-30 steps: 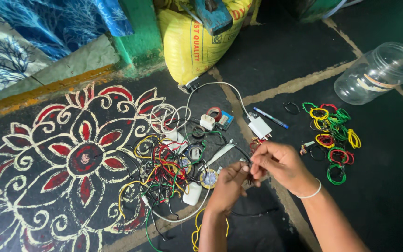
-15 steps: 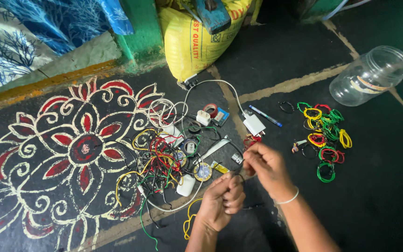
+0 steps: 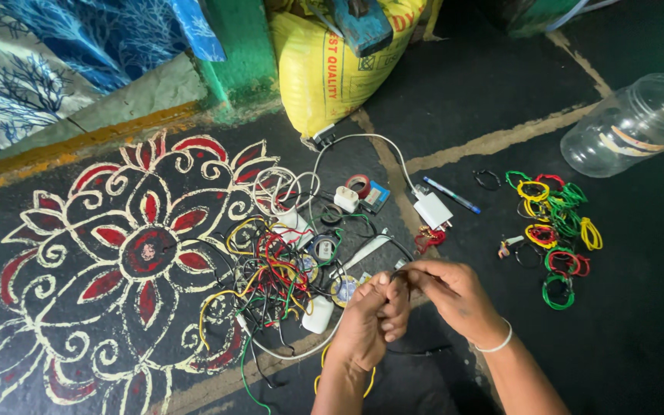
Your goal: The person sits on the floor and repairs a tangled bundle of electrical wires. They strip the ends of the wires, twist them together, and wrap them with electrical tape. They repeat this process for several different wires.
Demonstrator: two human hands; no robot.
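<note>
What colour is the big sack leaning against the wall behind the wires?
The sack is yellow with red printing, seen clearly at the top of the head view.

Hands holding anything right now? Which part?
Both hands, left hand and right hand, pinch a thin dark wire between their fingertips, above the tangled wire pile. Which part of the wire cannot be told.

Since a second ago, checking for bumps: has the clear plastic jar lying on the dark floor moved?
No. The clear plastic jar keeps its place beside the pale floor line and the coiled wire pile; only the camera shifted.
</note>
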